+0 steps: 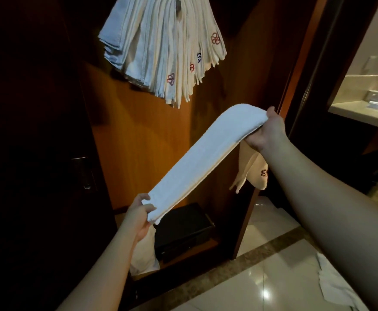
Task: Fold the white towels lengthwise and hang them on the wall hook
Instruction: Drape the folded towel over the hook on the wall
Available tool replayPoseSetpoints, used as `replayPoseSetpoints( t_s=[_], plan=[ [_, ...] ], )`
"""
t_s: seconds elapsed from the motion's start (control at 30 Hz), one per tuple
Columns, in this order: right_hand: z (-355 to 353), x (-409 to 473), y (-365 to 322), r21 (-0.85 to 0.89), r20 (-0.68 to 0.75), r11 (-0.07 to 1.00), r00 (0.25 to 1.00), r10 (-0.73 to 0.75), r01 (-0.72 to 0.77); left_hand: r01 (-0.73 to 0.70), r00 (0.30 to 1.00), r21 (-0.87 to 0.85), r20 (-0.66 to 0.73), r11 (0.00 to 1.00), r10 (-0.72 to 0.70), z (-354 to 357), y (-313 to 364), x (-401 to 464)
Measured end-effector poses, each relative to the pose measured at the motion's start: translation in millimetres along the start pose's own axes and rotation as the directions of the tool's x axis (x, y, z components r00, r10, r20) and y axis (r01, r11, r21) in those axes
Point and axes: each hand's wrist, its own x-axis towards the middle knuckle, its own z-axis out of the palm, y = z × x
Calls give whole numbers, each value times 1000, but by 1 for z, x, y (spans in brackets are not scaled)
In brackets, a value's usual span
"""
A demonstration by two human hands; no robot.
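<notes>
Already, I am seeing a thick fan of folded towels (161, 48) hanging from the hook (178, 5) at the top edge of the wooden panel (138, 135), so I judge most of the job done. I am holding one more towel (206, 158) stretched as a long narrow band in the air below that bunch, well apart from it; its lengthwise fold looks finished, and what I judge left for it is lifting it up and draping it over the hook. More white cloth (332, 286) is lying on the floor at the lower right, possibly further towels waiting.

My left hand (137, 217) is pinching the towel's lower end, fingers curled over the top and thumb under. My right hand (266, 131) is gripping the upper end, fingers closed around it, with the loose end drooping beneath the wrist.
</notes>
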Motion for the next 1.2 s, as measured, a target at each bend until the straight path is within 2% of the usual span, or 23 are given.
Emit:
replayPoseSetpoints(
  t_s=[0.07,0.3,0.33,0.4,0.43,0.5,0.57,0.67,0.8,0.97,1.07,1.13,1.2],
  plan=[
    [10,-3,8,1,-2,1000,1000,5,-5,46,996,38,-72,998,-43,13,-11,2],
    [45,-20,24,-25,61,999,997,-46,47,166,971,123,-191,978,-141,40,-15,1],
    [50,-22,24,-52,70,997,996,-53,57,133,965,102,-241,986,-105,45,-9,-6],
    [60,-27,28,-134,111,987,991,-70,85,-65,950,39,-304,997,74,59,9,-24],
    [66,-28,32,-186,145,976,986,-84,111,-193,943,16,-273,981,190,68,21,-37],
    [76,-31,39,-287,202,944,974,-106,162,-376,926,-97,-82,922,369,90,48,-69],
    [90,-34,45,-367,241,907,963,-120,205,-438,873,-190,144,879,466,113,71,-94],
    [111,-37,47,-440,266,870,958,-110,222,-475,809,-150,313,867,497,140,89,-108],
    [134,-37,37,-473,275,855,957,-89,215,-500,809,-33,340,865,480,156,119,-103],
    [163,-43,23,-356,329,910,940,-91,213,-562,804,127,317,817,503,170,148,-88],
    [176,-44,13,-318,355,919,928,-114,235,-514,830,123,320,849,456,172,165,-83],
    [178,-40,8,-321,364,916,924,-117,242,-523,830,72,269,849,488,169,183,-81],
    [176,-33,1,-378,355,879,922,-153,291,-561,820,109,206,821,534,163,200,-79]
  ],
)
